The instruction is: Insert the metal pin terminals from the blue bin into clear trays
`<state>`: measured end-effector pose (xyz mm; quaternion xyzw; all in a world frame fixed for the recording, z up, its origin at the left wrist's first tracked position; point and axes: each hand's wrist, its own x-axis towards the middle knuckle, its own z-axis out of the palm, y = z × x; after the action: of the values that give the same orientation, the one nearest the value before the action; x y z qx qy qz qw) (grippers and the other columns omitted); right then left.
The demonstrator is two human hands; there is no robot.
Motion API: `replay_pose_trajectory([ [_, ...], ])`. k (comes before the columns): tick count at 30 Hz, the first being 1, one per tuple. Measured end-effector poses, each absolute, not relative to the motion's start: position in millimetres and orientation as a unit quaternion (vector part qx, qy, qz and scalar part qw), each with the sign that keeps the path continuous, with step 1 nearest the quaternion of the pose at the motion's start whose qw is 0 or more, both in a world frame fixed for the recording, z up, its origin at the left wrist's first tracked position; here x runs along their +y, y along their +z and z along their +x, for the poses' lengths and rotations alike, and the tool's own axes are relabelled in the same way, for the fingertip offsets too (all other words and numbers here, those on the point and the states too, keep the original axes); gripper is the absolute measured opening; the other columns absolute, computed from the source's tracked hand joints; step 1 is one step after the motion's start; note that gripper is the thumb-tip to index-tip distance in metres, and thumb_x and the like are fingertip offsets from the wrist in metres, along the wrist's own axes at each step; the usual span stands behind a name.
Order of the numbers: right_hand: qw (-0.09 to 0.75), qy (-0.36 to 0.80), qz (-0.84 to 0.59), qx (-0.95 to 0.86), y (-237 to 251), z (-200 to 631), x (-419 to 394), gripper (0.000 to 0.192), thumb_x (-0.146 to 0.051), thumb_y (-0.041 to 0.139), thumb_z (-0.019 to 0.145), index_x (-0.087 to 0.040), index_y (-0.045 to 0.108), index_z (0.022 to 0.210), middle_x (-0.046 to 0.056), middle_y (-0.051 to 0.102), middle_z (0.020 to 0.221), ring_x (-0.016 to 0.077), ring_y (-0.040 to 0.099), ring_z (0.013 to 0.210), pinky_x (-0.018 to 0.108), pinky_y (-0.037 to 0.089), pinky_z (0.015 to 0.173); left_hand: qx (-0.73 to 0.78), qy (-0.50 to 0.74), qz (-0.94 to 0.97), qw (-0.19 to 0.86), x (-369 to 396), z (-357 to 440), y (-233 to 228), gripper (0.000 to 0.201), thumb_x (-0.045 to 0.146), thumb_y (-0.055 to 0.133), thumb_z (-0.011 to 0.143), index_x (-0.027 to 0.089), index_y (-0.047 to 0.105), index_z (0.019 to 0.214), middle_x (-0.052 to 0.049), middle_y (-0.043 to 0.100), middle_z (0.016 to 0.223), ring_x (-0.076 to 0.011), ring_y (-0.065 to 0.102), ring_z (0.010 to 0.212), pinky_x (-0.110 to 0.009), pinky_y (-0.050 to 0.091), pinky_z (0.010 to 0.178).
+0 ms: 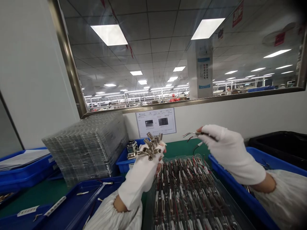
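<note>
My left hand point(137, 174), in a white glove with bare fingertips, is closed around a bunch of short silvery metal tubes point(150, 147) that point in several directions. Above the far right of a clear plastic tray point(227, 195), my gloved right hand point(226, 153) pinches a thin wired part point(199, 133). Its red, black and white wire ends stick out to the left. Rows of slim wired parts point(177, 191) fill the tray below. My left fingers are largely hidden behind the tubes and glove.
A tall stack of clear trays point(88, 143) stands at left. Blue bins point(255, 156) flank the work on both sides, with a black bin point(280, 143) at far right. A small jar point(132, 146) sits in a blue box behind my left hand. A printed sheet point(155, 122) hangs below the window.
</note>
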<state>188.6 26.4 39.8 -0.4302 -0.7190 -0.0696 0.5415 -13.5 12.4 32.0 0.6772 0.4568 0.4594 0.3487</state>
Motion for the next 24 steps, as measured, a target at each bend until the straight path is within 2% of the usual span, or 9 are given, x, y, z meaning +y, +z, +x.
replay_pose_trajectory([
  [2, 0.396, -0.18, -0.402, -0.806, 34.8, 180.0, 19.8, 0.022, -0.011, 0.037, 0.074, -0.021, 0.055, 0.082, 0.004, 0.056, 0.08, 0.0153, 0.049, 0.075, 0.028, 0.04, 0.069, 0.429, 0.466, 0.643, 0.43, 15.5, -13.5, 31.6, 0.019, 0.038, 0.038, 0.074, 0.02, 0.041, 0.068, 0.007, 0.024, 0.048, -0.0046, 0.021, 0.036, -0.018, 0.023, 0.034],
  [4, 0.266, -0.224, -0.361, -0.865, 27.8, 166.8, 11.3, 0.026, -0.005, 0.032, 0.073, -0.02, 0.053, 0.079, 0.004, 0.055, 0.077, 0.0138, 0.048, 0.07, 0.025, 0.04, 0.061, 0.401, 0.472, 0.611, 0.493, 18.0, -14.1, 29.5, 0.018, 0.037, 0.043, 0.071, 0.02, 0.04, 0.065, 0.008, 0.023, 0.047, -0.0043, 0.02, 0.035, -0.018, 0.021, 0.035],
  [7, 0.167, -0.236, -0.296, -0.91, 17.4, 150.4, 0.5, 0.022, -0.006, 0.032, 0.075, -0.019, 0.05, 0.073, 0.002, 0.053, 0.074, 0.0128, 0.046, 0.064, 0.023, 0.039, 0.054, 0.388, 0.481, 0.603, 0.504, 18.4, -13.6, 27.9, 0.015, 0.034, 0.044, 0.07, 0.02, 0.044, 0.067, 0.007, 0.024, 0.047, -0.0048, 0.021, 0.036, -0.018, 0.022, 0.036],
  [9, 0.148, -0.22, -0.278, -0.923, 13.9, 147.4, -2.5, 0.021, -0.008, 0.033, 0.076, -0.018, 0.05, 0.071, 0.002, 0.053, 0.074, 0.0121, 0.046, 0.065, 0.022, 0.038, 0.056, 0.402, 0.474, 0.619, 0.48, 15.4, -11.7, 30.7, 0.015, 0.034, 0.043, 0.07, 0.02, 0.046, 0.07, 0.007, 0.024, 0.048, -0.0053, 0.022, 0.036, -0.019, 0.023, 0.036],
  [13, 0.215, -0.166, -0.321, -0.907, 21.6, 155.4, -2.6, 0.019, -0.008, 0.036, 0.074, -0.02, 0.051, 0.075, 0.001, 0.052, 0.076, 0.01, 0.045, 0.065, 0.02, 0.037, 0.058, 0.478, 0.415, 0.726, 0.269, 5.5, -9.9, 40.7, 0.023, 0.032, 0.03, 0.077, 0.019, 0.049, 0.078, 0.004, 0.034, 0.05, -0.0087, 0.037, 0.041, -0.021, 0.035, 0.043],
  [16, 0.318, -0.115, -0.357, -0.871, 33.7, 161.4, -5.5, 0.013, -0.014, 0.042, 0.074, -0.021, 0.052, 0.071, -0.002, 0.051, 0.068, 0.0089, 0.044, 0.059, 0.019, 0.034, 0.053, 0.524, 0.332, 0.782, 0.062, -0.1, -12.2, 41.5, 0.025, 0.021, 0.03, 0.075, 0.018, 0.051, 0.089, -0.006, 0.053, 0.075, -0.016, 0.051, 0.07, -0.028, 0.041, 0.063],
  [19, 0.398, -0.044, -0.377, -0.835, 40.2, 163.8, -9.7, 0.008, -0.019, 0.047, 0.073, -0.023, 0.054, 0.071, -0.003, 0.053, 0.066, 0.0093, 0.046, 0.061, 0.02, 0.036, 0.057, 0.491, 0.207, 0.842, -0.079, -2.3, -12.5, 35.7, 0.035, 0.013, 0.028, 0.073, 0.019, 0.048, 0.101, -0.01, 0.052, 0.097, -0.0197, 0.048, 0.087, -0.034, 0.038, 0.074],
  [21, 0.433, 0.008, -0.393, -0.811, 39.5, 164.3, -9.7, 0.008, -0.02, 0.049, 0.072, -0.024, 0.055, 0.071, -0.004, 0.055, 0.068, 0.0106, 0.049, 0.063, 0.021, 0.039, 0.059, 0.45, 0.167, 0.872, -0.101, -2.3, -10.4, 31.0, 0.04, 0.011, 0.027, 0.073, 0.02, 0.044, 0.107, -0.01, 0.05, 0.103, -0.0205, 0.045, 0.094, -0.036, 0.037, 0.078],
  [24, 0.478, 0.096, -0.414, -0.769, 34.4, 163.6, -4.5, 0.008, -0.023, 0.051, 0.069, -0.025, 0.058, 0.073, -0.003, 0.059, 0.072, 0.0138, 0.052, 0.067, 0.025, 0.042, 0.061, 0.447, 0.248, 0.859, 0.029, 0.9, -5.8, 22.1, 0.033, 0.016, 0.032, 0.073, 0.02, 0.049, 0.101, -0.008, 0.051, 0.1, -0.0206, 0.045, 0.093, -0.036, 0.037, 0.078],
])
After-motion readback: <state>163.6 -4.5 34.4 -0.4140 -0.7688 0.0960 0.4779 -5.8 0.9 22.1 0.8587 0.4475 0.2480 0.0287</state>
